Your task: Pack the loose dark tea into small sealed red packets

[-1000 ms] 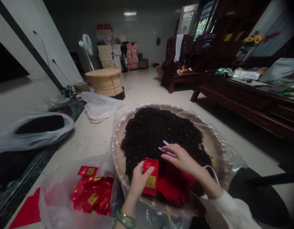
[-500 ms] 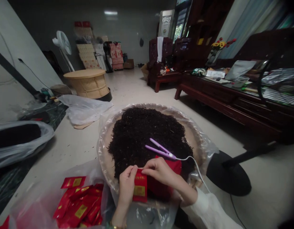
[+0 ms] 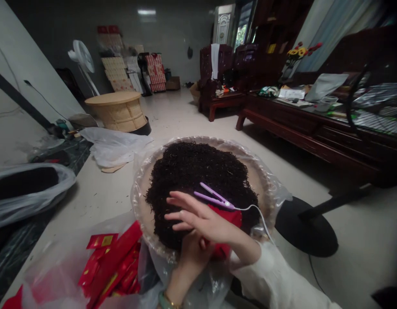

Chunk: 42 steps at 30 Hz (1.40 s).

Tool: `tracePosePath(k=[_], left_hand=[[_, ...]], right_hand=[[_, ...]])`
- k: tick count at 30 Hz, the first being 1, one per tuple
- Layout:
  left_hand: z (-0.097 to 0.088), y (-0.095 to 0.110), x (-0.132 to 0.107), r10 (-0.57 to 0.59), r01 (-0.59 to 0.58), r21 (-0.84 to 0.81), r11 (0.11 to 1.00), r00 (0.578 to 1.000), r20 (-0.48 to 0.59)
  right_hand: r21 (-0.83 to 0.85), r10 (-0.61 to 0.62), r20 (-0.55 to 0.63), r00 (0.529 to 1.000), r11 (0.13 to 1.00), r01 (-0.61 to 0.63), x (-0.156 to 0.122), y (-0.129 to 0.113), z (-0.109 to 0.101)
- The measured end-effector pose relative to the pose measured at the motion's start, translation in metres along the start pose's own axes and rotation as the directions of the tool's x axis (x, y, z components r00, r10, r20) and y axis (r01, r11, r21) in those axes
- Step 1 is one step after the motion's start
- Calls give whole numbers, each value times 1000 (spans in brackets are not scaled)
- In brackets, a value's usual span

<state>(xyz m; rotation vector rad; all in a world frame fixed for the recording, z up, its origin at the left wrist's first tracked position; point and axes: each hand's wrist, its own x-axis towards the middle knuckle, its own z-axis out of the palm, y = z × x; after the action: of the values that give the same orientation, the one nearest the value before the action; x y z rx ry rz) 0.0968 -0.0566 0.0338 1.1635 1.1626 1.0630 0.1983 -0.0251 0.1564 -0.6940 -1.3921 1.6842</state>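
My right hand (image 3: 198,216) is stretched out above the dark loose tea leaves (image 3: 201,165), fingers spread, holding nothing. Below it, my left hand (image 3: 193,251) reaches to the red packets (image 3: 226,216) at the tray's near edge; its fingers are mostly hidden, so I cannot tell what they hold. A purple mini hair straightener (image 3: 214,199) lies with its arms apart on the leaves, its white cord running right. To the left, a long red streak, a blurred red packet (image 3: 119,259), is over the pile of filled red packets (image 3: 126,279) in a clear plastic bag.
The leaves sit in a round plastic-lined tray (image 3: 142,197). A black fan base (image 3: 306,227) stands close on the right. A bag of dark leaves (image 3: 65,180) lies on the left. Farther off are a woven drum-shaped stand (image 3: 117,113) and a dark wooden table (image 3: 301,126).
The red packet pinched between both hands has left them, and a blurred one appears over the pile at left. My right hand has opened; my left has moved right beneath it.
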Motion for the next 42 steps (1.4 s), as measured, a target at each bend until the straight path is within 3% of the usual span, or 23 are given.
tracePosePath(k=[2,4,7,11,14,17,19,22,24,27,29,31,33,35,37,40,42], left_hand=[[10,2,-8,157,-233,374,898,962,222],[16,4,-12,206,-397,578,713,906,369],[20,3,-14,220,-458,709,536,887,407],[24,3,-18,233,-476,742,473,879,415],[23,7,-19,251,-486,726,487,874,417],[16,15,-17,264,-496,690,527,868,422],[11,20,-14,245,-473,687,551,879,409],[7,24,-12,180,-414,709,571,906,384],[6,22,-13,143,-387,706,594,913,381],[6,18,-14,157,-353,637,685,926,343],[6,14,-14,164,-272,548,791,957,238],[7,12,-12,94,-133,392,910,989,117],[10,11,-11,-1,-9,149,989,998,67],[11,11,-8,-63,67,-75,995,997,50],[8,11,-6,-109,103,-188,977,994,-22],[-4,10,-1,-128,102,-201,974,985,-117],[-14,9,1,-73,58,-132,990,991,-108]], right_hand=[[-191,-31,-67,997,981,17,-10,0,-16],[-433,-16,-119,993,901,-37,-25,6,-41],[-642,18,-215,976,751,-156,-52,23,-72],[-685,36,-289,957,690,-233,-77,40,-86],[-708,47,-259,965,670,-223,-83,38,-86],[-770,103,-145,984,613,-177,-83,29,-85],[-857,169,-75,983,494,-150,-82,26,-84],[-953,226,-94,969,260,-154,-83,33,-83],[-968,212,-110,971,198,-153,-87,41,-85],[-969,148,-70,987,224,-102,-94,47,-92],[-963,49,-49,998,263,-61,-97,46,-95],[-958,-137,-69,988,284,-28,-93,45,-91],[-958,-337,-105,936,287,-4,-84,48,-78],[-955,-447,-103,888,293,37,-70,57,-58],[-938,-443,-65,894,333,97,-57,67,-38],[-903,-407,-37,913,404,143,-42,74,-23],[-923,-428,-6,904,349,159,-33,71,-25]])
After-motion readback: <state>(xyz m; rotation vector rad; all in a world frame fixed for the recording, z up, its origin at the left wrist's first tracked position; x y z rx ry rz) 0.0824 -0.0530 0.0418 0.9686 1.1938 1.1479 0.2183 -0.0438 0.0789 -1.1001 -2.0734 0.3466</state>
